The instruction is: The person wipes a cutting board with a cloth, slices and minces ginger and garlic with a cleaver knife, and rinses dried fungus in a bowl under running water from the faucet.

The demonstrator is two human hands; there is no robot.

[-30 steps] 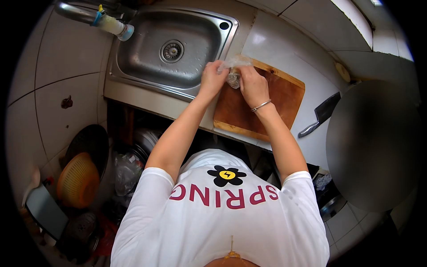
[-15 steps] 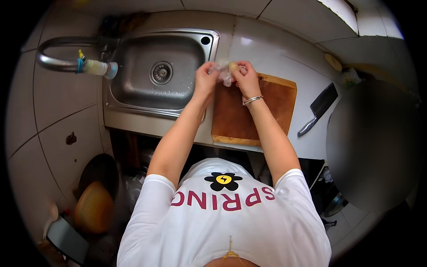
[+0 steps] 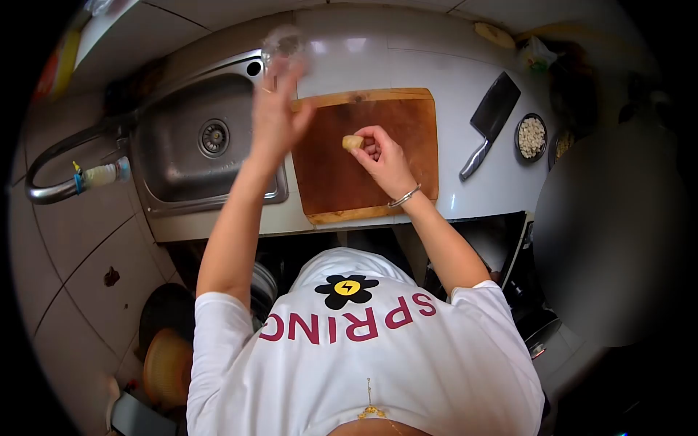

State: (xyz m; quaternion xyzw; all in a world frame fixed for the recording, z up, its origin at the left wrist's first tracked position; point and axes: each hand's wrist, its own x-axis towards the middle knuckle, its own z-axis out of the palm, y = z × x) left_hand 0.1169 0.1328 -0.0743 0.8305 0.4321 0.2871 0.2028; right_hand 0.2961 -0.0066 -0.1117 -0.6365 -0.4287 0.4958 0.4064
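Observation:
A small tan-yellow chunk (image 3: 352, 143), which looks like a piece of ginger, is pinched between the thumb and fingers of my right hand (image 3: 379, 156) above the wooden cutting board (image 3: 363, 192). My left hand (image 3: 280, 112) is smeared by motion near the board's far left corner, beside the sink. At its fingertips is a blurred, clear crumpled plastic bag (image 3: 284, 43); whether the fingers still grip it cannot be made out. A cleaver (image 3: 491, 116) lies on the counter right of the board, its handle toward me.
To the left is a steel sink (image 3: 189, 171) with a curved faucet (image 3: 54, 190). A bowl of pale beans or nuts (image 3: 531, 136) stands right of the cleaver, with another small bowl (image 3: 561, 145) partly hidden beside it. A blurred grey area covers the far right.
My hands have separated. The left moved up and leftward with the plastic; the right brought the piece of ginger over the board. The view has shifted right, showing the bowls.

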